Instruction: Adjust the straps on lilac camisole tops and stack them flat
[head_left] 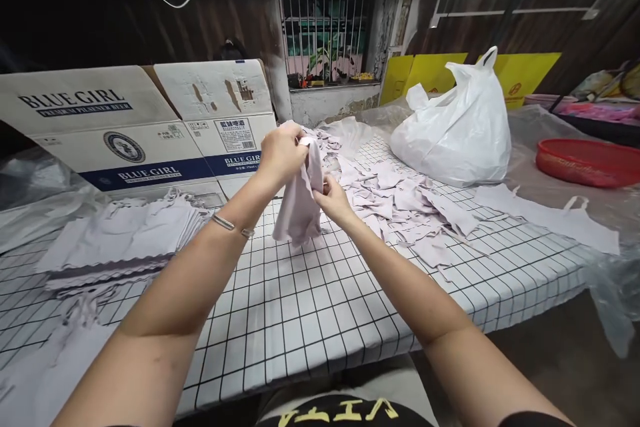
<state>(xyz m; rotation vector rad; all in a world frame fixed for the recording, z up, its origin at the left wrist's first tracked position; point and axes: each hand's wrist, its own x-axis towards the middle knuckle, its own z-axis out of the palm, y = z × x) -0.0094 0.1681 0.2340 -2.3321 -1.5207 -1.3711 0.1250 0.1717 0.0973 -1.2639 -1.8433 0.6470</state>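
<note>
A pale lilac cloth garment (299, 208) hangs in folds above the checked table, held up between my two hands. My left hand (283, 150) pinches it at the top, with the fingers closed on its upper edge. Lower down on the right side, my right hand (332, 199) grips the same cloth between thumb and fingers. Its exact shape is hidden by the folds. Just behind and to the right lies a loose heap of crumpled lilac pieces (395, 197). On the left is a neat stack of similar garments (125, 230) with wavy hems and thin straps.
White beer cartons (150, 140) stand along the back left. A full white plastic bag (453, 127) sits at the back right, near a red round basket (590, 161). One strapped garment (547, 213) lies flat on the right. The checked tablecloth (280, 320) reaches the near edge.
</note>
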